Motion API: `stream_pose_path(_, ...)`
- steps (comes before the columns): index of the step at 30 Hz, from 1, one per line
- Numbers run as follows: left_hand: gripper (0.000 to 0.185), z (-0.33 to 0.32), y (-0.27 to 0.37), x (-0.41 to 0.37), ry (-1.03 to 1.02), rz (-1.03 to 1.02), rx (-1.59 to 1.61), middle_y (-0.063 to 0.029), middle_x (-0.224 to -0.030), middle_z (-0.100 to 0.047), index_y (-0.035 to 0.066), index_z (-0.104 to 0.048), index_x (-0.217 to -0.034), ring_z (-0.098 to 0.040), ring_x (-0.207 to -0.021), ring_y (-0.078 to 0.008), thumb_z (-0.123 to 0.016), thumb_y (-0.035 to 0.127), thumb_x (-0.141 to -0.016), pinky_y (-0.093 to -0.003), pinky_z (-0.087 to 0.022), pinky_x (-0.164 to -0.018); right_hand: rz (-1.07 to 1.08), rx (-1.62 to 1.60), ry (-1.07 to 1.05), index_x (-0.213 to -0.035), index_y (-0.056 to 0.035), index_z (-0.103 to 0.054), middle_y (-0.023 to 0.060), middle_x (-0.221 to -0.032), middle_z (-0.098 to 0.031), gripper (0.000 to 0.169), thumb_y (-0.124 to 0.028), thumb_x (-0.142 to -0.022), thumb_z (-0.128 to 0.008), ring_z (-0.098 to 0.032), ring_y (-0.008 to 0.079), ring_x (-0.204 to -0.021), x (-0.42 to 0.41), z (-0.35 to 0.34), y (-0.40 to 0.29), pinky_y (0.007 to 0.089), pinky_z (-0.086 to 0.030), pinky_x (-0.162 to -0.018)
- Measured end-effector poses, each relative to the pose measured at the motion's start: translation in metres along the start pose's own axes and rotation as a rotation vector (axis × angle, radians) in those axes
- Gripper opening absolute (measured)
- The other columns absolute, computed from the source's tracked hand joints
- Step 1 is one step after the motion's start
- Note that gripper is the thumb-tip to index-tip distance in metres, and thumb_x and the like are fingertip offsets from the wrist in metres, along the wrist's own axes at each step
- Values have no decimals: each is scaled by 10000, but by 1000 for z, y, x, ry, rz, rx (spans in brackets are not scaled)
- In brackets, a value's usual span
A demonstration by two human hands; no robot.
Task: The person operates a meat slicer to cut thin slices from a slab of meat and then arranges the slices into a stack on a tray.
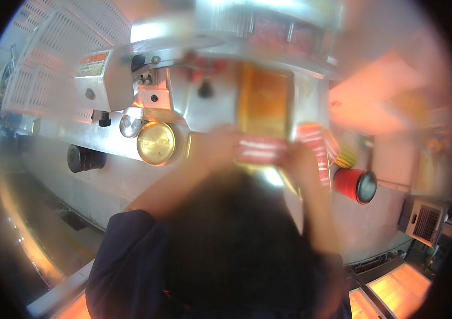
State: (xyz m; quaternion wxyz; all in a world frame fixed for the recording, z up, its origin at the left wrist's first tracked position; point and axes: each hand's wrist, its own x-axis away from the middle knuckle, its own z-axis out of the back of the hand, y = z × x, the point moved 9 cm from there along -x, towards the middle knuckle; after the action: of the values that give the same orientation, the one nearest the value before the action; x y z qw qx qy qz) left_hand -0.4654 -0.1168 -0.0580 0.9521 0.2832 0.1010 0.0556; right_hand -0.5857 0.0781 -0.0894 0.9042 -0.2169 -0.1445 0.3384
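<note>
Much of the view is blurred. My left hand (224, 143) and my right hand (299, 153) are at the two ends of a red, glossy pack with pale stripes (261, 150), which both hold in front of my body. Just beyond the pack lies a rectangular amber-coloured tray or board (265, 101) on a metal surface. Beside my right hand rest more red striped packs (314, 147). Under the pack in my hands, a bright, gold-edged surface partly shows. My fingers are too blurred to make out singly.
A metal machine housing (118, 79) stands at the left, with a round gold-coloured pan (156, 143) and a smaller round metal dish (131, 125) near it. White slotted crates (58, 40) are behind. A black canister (86, 158) lies left; a red container with black end (355, 186) lies right, near a yellow-green item (345, 156).
</note>
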Motion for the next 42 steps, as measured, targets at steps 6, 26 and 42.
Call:
stream_pose_path(6,320,-15,-14,6,-43,-1,-38,-68,-725,-594,318,-742,-1145,-619,-678,-261,-725,360,-828,-395,-515,-616,-90,-218,41,-853,-5,-565,170,-780,-619,275,-161,-787,-782,-618,315,-718,2,9,0,404,-499,-660)
stream_pose_path(26,447,70,-103,-125,201,217,-427,-149,-1282,-609,127,-538,-1310,-560,-1219,-348,-625,173,-874,-500,-456,-1006,-62,-502,139,-886,16,-595,91,-755,-589,196,-117,-876,-739,-574,151,-618,15,63,-20,309,-475,-572)
stream_pose_path(42,566,89,-73,-126,-48,435,-505,-162,-1375,-559,86,-494,-1392,-564,-1232,-336,-665,235,-872,-455,-468,-1024,14,-430,78,-883,9,-610,105,-742,-580,159,-88,-857,-733,-584,190,-632,8,69,-33,319,-477,-586)
